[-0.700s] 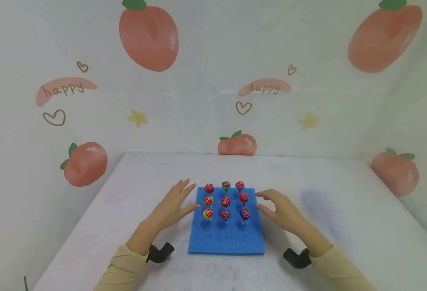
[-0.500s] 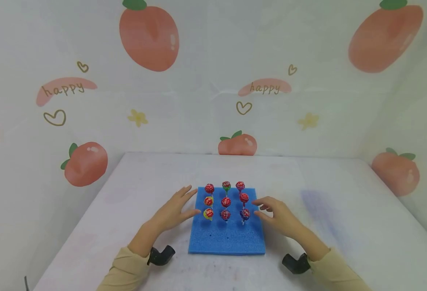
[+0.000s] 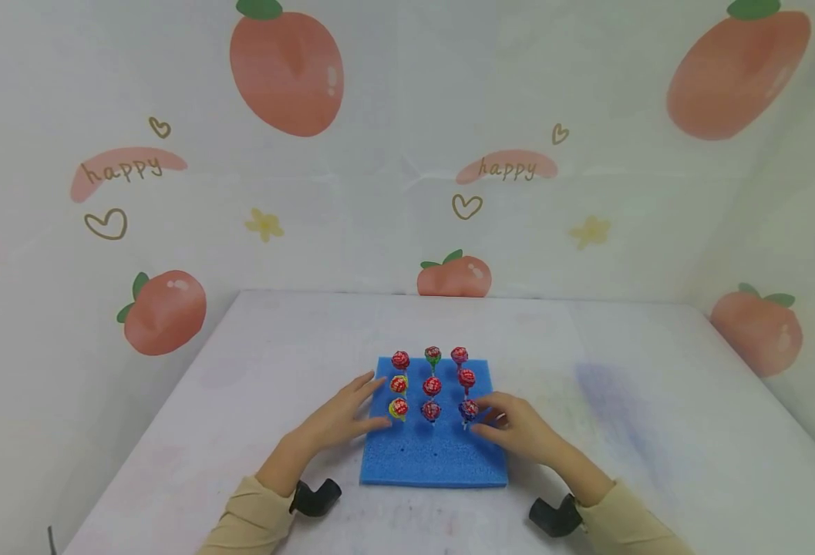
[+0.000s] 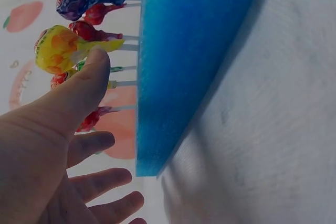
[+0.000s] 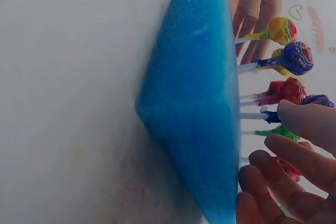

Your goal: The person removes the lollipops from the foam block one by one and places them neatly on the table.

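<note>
Wrapped lollipops stand upright on white sticks in a blue foam block (image 3: 435, 469), in three rows of three. My left hand (image 3: 338, 418) is at the block's left edge, fingers extended. Its thumb overlaps the wrapper of the near-left yellow lollipop (image 4: 55, 50) in the left wrist view. At the right edge, my right hand (image 3: 523, 428) has its thumb and index finger apart, close about the near-right purple lollipop (image 3: 468, 410). The right wrist view shows that thumb partly hiding its dark blue wrapper tail (image 5: 270, 115). Between the hands stands the near-middle purple lollipop (image 3: 431, 411).
The foam's front strip has small holes. A white table (image 3: 240, 347) surrounds the block, with a fruit-printed curtain (image 3: 379, 193) behind it. Black wrist-camera mounts (image 3: 315, 498) hang under both wrists. Red lollipops (image 3: 466, 378) and a green-wrapped lollipop (image 3: 432, 354) stand farther back.
Both hands have moved inward and toward the near row. The left now reaches the near yellow lollipop, the right the near-right purple one. The lollipops and block have stayed put.
</note>
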A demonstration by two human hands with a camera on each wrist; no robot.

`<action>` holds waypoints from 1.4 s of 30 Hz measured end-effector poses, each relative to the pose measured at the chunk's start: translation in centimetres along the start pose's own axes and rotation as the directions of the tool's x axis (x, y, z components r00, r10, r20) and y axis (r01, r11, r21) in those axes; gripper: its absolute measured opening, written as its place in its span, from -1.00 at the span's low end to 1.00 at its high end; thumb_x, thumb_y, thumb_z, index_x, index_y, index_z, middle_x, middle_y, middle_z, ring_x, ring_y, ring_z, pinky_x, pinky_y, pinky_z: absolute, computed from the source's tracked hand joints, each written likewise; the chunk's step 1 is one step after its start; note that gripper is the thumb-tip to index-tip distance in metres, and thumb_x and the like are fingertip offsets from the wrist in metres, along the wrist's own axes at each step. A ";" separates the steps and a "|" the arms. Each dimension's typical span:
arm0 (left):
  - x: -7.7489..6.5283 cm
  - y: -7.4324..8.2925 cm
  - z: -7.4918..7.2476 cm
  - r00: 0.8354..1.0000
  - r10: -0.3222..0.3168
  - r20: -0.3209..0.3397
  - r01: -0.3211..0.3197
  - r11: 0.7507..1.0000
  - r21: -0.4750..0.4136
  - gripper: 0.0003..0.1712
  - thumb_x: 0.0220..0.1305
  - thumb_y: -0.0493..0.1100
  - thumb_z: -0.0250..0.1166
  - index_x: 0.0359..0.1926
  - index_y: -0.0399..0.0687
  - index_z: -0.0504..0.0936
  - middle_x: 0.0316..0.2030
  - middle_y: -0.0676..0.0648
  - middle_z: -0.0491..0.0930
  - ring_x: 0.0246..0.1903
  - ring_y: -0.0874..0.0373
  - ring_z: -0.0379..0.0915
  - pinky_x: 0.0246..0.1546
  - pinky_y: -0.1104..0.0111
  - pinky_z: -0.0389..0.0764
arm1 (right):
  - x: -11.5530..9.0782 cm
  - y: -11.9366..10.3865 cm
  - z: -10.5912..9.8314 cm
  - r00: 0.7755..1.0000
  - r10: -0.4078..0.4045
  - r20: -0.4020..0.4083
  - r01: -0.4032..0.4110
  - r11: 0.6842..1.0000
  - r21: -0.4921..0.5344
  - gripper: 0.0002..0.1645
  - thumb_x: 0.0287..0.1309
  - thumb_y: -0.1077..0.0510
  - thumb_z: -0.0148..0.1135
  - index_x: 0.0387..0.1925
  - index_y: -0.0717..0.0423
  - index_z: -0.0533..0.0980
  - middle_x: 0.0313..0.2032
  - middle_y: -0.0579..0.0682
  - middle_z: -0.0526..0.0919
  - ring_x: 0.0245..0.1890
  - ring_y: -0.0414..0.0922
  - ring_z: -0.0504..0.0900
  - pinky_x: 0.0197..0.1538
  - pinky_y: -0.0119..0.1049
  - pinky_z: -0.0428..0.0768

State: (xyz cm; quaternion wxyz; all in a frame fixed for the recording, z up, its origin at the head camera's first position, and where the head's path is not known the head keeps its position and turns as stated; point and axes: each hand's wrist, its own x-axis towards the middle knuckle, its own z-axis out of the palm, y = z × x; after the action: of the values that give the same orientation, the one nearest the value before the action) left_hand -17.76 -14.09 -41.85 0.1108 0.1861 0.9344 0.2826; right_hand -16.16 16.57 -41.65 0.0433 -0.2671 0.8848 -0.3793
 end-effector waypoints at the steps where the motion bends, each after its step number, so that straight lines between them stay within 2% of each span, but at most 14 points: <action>1: 0.0 0.0 0.1 1.000 -0.002 0.002 0.002 1.000 0.003 -0.14 0.15 0.17 0.26 0.38 -0.05 0.19 0.42 -0.24 0.06 0.40 -0.21 -0.01 0.33 -0.11 0.17 | 0.0 0.0 0.0 1.000 0.001 0.003 -0.001 1.000 0.000 -0.59 0.10 0.10 0.29 -0.08 0.29 0.53 -0.22 0.10 0.65 -0.29 -0.13 0.62 -0.25 -0.47 0.60; 10: 0.2 0.3 0.5 1.000 0.005 0.003 -0.005 1.000 0.011 -0.17 0.13 0.14 0.30 0.35 -0.04 0.25 0.40 -0.27 0.08 0.38 -0.24 0.02 0.30 -0.12 0.21 | 0.3 0.0 0.5 1.000 0.008 0.011 -0.008 1.000 -0.015 -0.64 0.10 0.09 0.29 -0.13 0.25 0.55 -0.26 0.05 0.65 -0.31 -0.17 0.60 -0.27 -0.47 0.59; 22: 0.1 0.3 0.9 1.000 0.002 -0.016 -0.002 1.000 0.007 -0.20 0.06 0.08 0.37 0.30 -0.07 0.34 0.39 -0.28 0.11 0.36 -0.26 0.06 0.25 -0.14 0.27 | 0.4 0.0 0.9 1.000 0.007 -0.009 -0.007 1.000 -0.027 -0.83 0.09 0.10 0.29 -0.35 0.12 0.55 -0.41 -0.08 0.59 -0.37 -0.32 0.49 -0.33 -0.46 0.53; 30: 0.0 0.3 1.0 1.000 -0.009 -0.008 0.009 1.000 0.004 -0.21 0.08 0.11 0.34 0.30 -0.06 0.33 0.37 -0.29 0.15 0.36 -0.26 0.07 0.25 -0.15 0.27 | 0.5 0.1 1.1 1.000 0.012 -0.023 -0.012 1.000 -0.027 -0.88 0.10 0.13 0.28 -0.37 0.11 0.56 -0.44 -0.11 0.56 -0.41 -0.38 0.39 -0.37 -0.49 0.47; 42: 0.2 0.1 1.1 1.000 -0.027 -0.004 0.027 0.999 -0.024 -0.19 0.07 0.13 0.34 0.31 -0.05 0.33 0.35 -0.28 0.18 0.35 -0.24 0.09 0.26 -0.13 0.27 | 0.6 -0.2 1.3 0.999 0.025 -0.034 -0.026 1.000 -0.017 -0.90 0.10 0.14 0.28 -0.38 0.09 0.57 -0.44 -0.10 0.55 -0.43 -0.37 0.36 -0.41 -0.52 0.41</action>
State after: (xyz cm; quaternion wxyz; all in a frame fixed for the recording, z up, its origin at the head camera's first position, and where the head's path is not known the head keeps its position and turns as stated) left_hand -17.57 -13.41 -42.68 0.1151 0.1716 0.9337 0.2925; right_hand -16.23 15.35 -42.34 0.0306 -0.2498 0.8921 -0.3753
